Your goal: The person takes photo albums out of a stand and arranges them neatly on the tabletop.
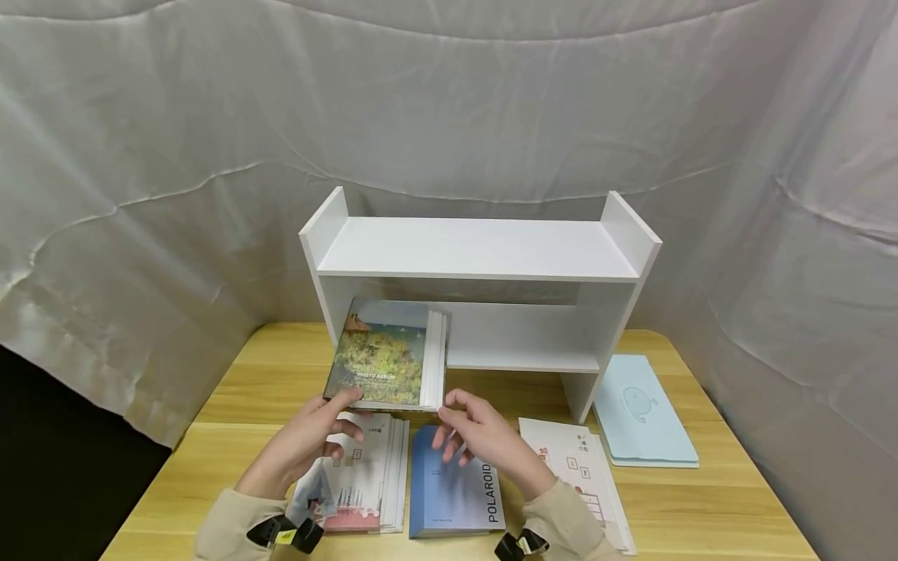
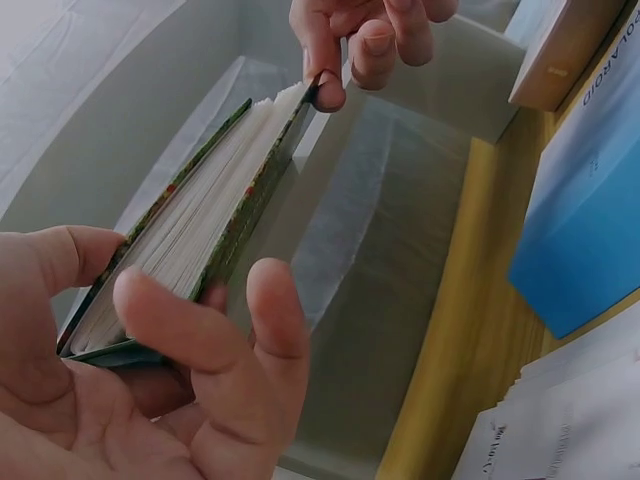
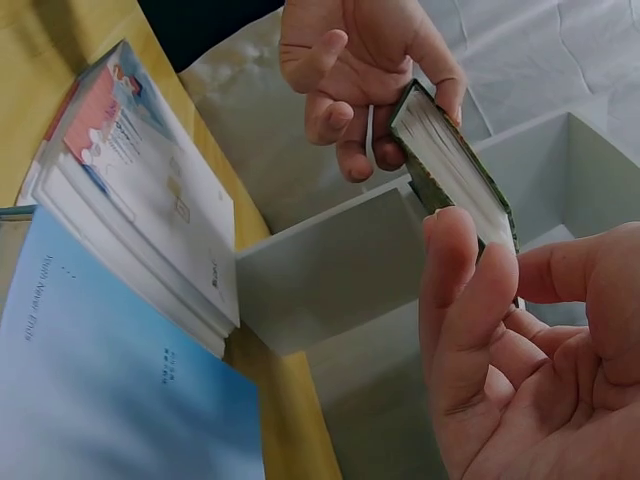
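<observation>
Both hands hold a photo album with a garden picture on its cover, at the front of the white shelf's lower tier. My left hand pinches its near left corner, thumb on the cover and other fingers beneath. At the near right corner, my right hand pinches the edge between thumb and index finger, its other fingers loosely bent. The left wrist view shows the thick white pages of the album edge-on between two dark green covers. From the right wrist, the album spans the gap between both hands.
The two-tier white shelf stands behind the hands on the wooden table. Below the hands lie a white pink-printed book, a blue POLAROID book and another white book. A light blue whale book lies right of the shelf.
</observation>
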`<control>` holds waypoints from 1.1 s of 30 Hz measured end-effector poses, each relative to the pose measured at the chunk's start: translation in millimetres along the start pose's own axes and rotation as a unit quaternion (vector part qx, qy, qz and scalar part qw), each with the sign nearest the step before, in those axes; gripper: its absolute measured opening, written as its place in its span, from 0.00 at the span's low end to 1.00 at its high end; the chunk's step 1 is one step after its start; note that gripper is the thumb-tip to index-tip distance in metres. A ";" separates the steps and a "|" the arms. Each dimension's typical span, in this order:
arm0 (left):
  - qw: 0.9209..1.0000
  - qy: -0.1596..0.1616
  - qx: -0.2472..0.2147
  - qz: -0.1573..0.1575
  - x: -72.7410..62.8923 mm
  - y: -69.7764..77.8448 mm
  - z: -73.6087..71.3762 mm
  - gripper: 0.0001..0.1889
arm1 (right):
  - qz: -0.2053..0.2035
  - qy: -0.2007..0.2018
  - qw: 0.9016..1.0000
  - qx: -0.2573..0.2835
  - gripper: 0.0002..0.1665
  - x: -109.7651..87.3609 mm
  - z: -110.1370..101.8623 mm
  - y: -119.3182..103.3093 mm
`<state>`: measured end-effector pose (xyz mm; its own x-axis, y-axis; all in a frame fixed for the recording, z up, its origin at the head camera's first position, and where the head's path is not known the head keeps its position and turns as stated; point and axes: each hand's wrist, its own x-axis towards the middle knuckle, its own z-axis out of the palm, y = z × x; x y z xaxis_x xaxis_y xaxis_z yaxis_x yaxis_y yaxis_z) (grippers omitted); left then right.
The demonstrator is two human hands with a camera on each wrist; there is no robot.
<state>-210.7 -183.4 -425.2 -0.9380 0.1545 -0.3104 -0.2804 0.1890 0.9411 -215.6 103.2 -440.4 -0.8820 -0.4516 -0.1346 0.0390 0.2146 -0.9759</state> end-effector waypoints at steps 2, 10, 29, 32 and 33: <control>1.000 -0.011 0.000 0.001 -1.3 -1.3 -0.4 0.34 | 0.000 0.000 1.000 0.001 0.13 -1.7 1.1 1.2; 0.999 -0.053 0.000 0.012 -8.7 -5.7 -3.5 0.27 | -0.010 -0.006 1.000 -0.004 0.11 -8.7 5.3 4.4; 0.997 -0.067 -0.015 0.020 -49.2 -23.7 -7.6 0.22 | -0.014 -0.040 0.999 -0.016 0.12 -22.5 22.7 17.3; 0.995 -0.088 -0.030 0.035 -53.2 -27.5 -9.7 0.20 | -0.015 -0.049 0.998 -0.020 0.11 -24.6 26.7 19.6; 0.994 -0.096 -0.037 0.040 -54.3 -28.5 -10.3 0.19 | -0.014 -0.052 0.998 -0.022 0.11 -25.1 28.1 20.2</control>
<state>-153.8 -207.2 -433.8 -0.9041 0.3490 -0.2465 -0.2266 0.0975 0.9691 -179.4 94.6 -461.5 -0.8290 -0.5448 -0.1259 -0.0078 0.2363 -0.9716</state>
